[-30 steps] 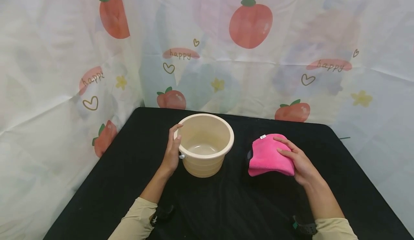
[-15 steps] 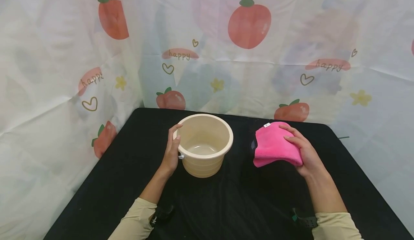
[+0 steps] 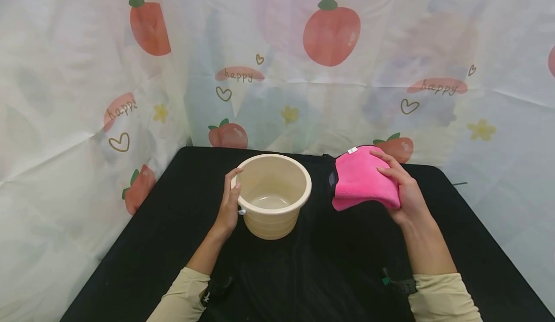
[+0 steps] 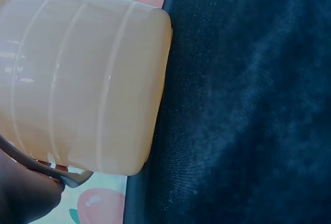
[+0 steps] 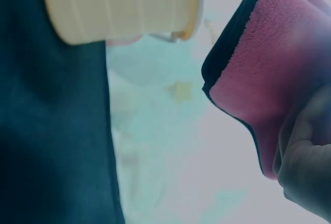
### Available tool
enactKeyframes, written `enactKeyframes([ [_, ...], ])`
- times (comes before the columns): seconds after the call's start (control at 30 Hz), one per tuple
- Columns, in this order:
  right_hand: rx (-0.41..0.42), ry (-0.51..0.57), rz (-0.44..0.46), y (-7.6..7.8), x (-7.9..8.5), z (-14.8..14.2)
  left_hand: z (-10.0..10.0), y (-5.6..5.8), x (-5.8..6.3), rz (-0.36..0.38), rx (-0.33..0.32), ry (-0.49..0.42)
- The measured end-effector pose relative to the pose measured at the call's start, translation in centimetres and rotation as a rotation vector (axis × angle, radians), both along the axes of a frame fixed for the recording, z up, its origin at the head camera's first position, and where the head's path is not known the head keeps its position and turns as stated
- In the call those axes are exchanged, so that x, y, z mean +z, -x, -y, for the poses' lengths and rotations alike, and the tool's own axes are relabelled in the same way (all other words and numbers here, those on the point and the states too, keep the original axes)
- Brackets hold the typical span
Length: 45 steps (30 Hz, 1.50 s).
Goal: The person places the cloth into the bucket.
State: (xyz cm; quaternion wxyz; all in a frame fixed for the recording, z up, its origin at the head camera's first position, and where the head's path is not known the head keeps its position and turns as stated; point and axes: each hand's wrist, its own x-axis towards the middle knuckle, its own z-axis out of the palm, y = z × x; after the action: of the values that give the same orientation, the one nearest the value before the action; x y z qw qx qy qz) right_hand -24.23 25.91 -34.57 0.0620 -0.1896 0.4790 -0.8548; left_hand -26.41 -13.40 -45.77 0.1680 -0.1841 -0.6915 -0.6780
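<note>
While the left hand [image 3: 227,206] gripped the bucket [image 3: 270,224], the right hand [image 3: 407,194] held the pink cloth [image 3: 363,177], which, unsupported beyond that grip, might flop open.

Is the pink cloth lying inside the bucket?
No, the right hand holds the pink cloth outside the bucket, to the right of its rim.

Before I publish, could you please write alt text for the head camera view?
Bare right fingers hold a folded pink cloth above a black table, while left fingers hold a cream bucket standing on it. Behind hangs a fruit-printed backdrop.
</note>
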Motion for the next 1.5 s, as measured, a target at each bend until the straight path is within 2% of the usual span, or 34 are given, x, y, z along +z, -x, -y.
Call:
enactKeyframes([
  [0.3, 0.144, 0.192, -0.073, -0.2, 1.5, 2.6, -0.2, -0.2, -0.2, -0.014, 0.0, 0.012],
  [0.5, 0.217, 0.232, -0.088, 0.1, 2.4, 4.7, -0.2, -0.2, -0.2, -0.02, 0.004, 0.013],
  [0.7, 0.22, 0.161, -0.065, 0.3, 2.7, 6.6, -0.1, -0.2, -0.1, -0.022, 0.006, 0.017],
  [0.8, 0.204, 0.087, -0.083, 0.5, 2.7, 7.4, 0.0, -0.3, -0.1, -0.018, 0.005, 0.02],
  [1.03, 0.172, -0.055, -0.079, 0.9, 1.9, 9.2, 0.0, -0.2, 0.0, 0.0, 0.027, 0.055],
  [1.27, 0.19, -0.093, -0.02, 1.2, 0.5, 10.7, -0.1, -0.3, -0.3, 0.009, 0.042, 0.062],
  [1.5, 0.178, -0.114, -0.007, 1.2, 0.4, 11.4, 0.0, -0.2, -0.1, 0.002, 0.034, 0.048],
])
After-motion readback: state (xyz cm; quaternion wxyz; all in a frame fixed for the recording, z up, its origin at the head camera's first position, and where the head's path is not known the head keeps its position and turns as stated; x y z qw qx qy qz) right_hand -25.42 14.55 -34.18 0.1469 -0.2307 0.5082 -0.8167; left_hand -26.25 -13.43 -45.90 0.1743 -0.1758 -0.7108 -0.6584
